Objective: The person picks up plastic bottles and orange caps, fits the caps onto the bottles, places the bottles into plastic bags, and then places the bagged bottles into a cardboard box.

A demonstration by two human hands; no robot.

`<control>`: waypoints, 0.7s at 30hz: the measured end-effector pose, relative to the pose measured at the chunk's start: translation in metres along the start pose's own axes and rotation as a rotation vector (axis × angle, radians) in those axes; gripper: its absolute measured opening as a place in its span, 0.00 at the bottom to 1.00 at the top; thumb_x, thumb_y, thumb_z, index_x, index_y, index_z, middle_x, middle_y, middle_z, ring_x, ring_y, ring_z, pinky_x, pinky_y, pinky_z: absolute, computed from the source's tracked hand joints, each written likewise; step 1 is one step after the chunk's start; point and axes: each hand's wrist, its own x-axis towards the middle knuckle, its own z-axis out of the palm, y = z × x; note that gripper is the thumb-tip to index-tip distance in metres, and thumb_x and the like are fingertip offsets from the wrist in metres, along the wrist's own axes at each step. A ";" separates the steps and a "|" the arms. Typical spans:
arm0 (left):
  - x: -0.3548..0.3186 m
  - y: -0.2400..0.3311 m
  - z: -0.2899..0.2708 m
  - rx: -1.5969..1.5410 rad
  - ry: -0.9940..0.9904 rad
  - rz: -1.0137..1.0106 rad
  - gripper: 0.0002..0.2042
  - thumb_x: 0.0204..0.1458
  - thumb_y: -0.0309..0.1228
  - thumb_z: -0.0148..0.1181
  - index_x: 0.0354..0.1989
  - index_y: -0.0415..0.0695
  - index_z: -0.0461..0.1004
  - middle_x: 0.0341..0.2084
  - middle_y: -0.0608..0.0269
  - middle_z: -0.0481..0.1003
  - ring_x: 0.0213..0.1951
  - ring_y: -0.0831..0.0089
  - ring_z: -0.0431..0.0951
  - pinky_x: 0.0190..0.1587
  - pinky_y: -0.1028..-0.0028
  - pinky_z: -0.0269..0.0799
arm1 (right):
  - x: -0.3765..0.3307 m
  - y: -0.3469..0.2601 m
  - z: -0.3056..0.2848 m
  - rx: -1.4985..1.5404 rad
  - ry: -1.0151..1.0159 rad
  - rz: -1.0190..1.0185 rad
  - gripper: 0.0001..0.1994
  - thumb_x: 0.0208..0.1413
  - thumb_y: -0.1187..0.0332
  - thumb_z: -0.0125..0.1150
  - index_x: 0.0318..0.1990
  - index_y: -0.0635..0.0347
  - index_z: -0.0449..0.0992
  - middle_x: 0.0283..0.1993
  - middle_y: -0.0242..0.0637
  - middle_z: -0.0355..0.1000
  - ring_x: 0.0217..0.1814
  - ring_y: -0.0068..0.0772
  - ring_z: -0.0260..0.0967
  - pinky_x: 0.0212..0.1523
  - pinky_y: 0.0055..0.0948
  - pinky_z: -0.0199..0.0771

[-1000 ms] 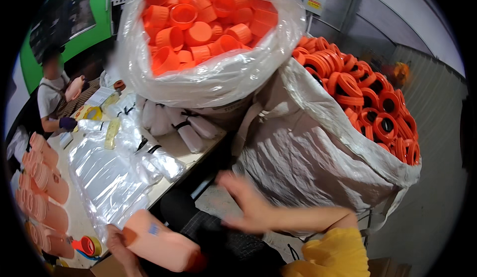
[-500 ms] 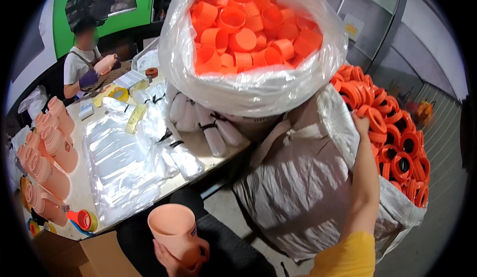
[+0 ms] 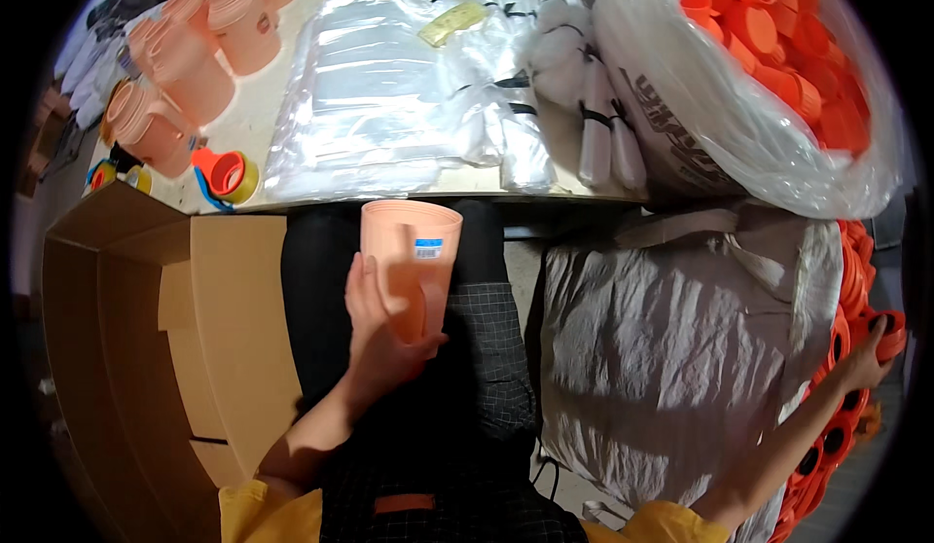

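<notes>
My left hand (image 3: 375, 334) is wrapped round a peach plastic jug (image 3: 394, 241) above my lap. The jug has an uncovered top, a side handle and a small blue-and-white label. Far to the right, my right hand (image 3: 862, 362) grips an orange ring-shaped lid (image 3: 891, 337) at the side of a large woven sack (image 3: 662, 368). Many similar orange lids (image 3: 822, 485), some with black centres, fill that sack's opening. The fingertips of my right hand are partly hidden.
Several peach jugs (image 3: 190, 76) stand at the table's left, near tape rolls (image 3: 232, 175). Flat clear plastic bags (image 3: 375, 86) cover the middle. A plastic sack of orange cups (image 3: 769, 27) stands at the right. A cardboard box (image 3: 238, 300) sits left of my legs.
The view has swung down and to the right. My right hand now holds an orange lid at the pile's edge. The jug stays in my left hand.
</notes>
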 end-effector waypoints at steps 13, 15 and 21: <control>0.019 -0.018 -0.047 -0.756 -0.171 -0.056 0.18 0.55 0.18 0.57 0.55 0.40 0.74 0.55 0.50 0.71 0.55 0.57 0.74 0.57 0.67 0.71 | -0.278 -0.223 0.014 0.774 -1.343 0.173 0.24 0.70 0.51 0.53 0.58 0.64 0.76 0.49 0.35 0.76 0.49 0.26 0.71 0.51 0.29 0.71; 0.021 -0.012 -0.050 -0.632 -0.281 0.094 0.16 0.57 0.19 0.57 0.55 0.38 0.74 0.52 0.50 0.73 0.53 0.57 0.75 0.55 0.67 0.72 | -0.306 -0.258 0.014 0.942 -1.363 0.119 0.22 0.67 0.56 0.58 0.58 0.66 0.75 0.51 0.40 0.73 0.50 0.40 0.71 0.52 0.35 0.69; 0.028 -0.026 -0.045 -0.562 -0.307 0.199 0.12 0.60 0.24 0.59 0.51 0.36 0.76 0.46 0.51 0.76 0.49 0.57 0.77 0.53 0.66 0.72 | -0.372 -0.305 -0.011 1.375 -1.573 -0.495 0.29 0.54 0.53 0.68 0.59 0.61 0.77 0.39 0.39 0.68 0.43 0.45 0.67 0.47 0.39 0.71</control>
